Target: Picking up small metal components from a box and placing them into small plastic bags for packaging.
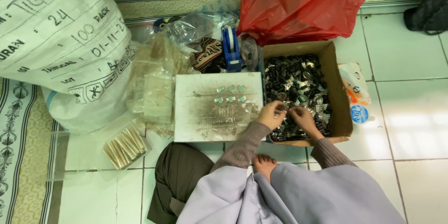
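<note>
White sack [60,42] far left, bundle of packed strips [125,145] on the floor below it. Worn white board [218,106] in the middle, a few small metal clips [230,94] in rows on it. Left hand [271,114] at the board's right edge, fingers pinched on a small clip. Right hand [303,117] inside the cardboard box [337,88], fingers curled into the clip pile [298,81]; grip unclear. Red plastic bag [303,2] behind the box.
</note>
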